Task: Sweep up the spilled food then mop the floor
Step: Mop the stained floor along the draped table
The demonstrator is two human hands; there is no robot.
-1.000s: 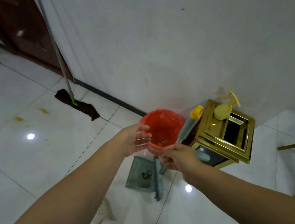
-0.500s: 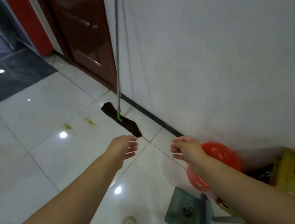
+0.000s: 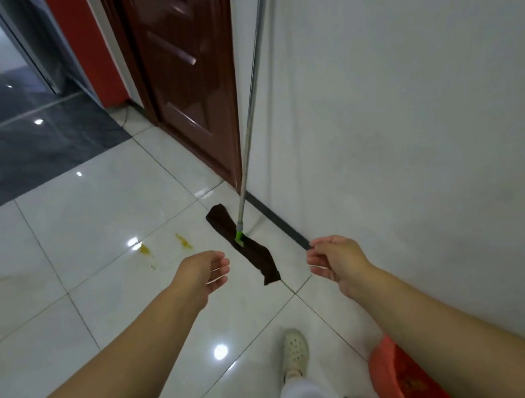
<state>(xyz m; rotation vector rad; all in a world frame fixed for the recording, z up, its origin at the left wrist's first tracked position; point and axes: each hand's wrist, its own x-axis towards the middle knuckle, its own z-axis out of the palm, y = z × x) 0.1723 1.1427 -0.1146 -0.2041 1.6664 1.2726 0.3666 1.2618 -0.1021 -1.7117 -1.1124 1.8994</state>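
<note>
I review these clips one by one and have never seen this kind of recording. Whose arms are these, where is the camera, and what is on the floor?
There is no machine here: a person wears one camera on the head, looking forward and down. The left hand and right hand reach forward, fingers relaxed, holding nothing. Ahead, a mop leans against the white wall, its dark head flat on the tiled floor. Yellowish stains mark the tiles to the left of the mop head. A red bin stands at the lower right, beside the person's shoe.
</note>
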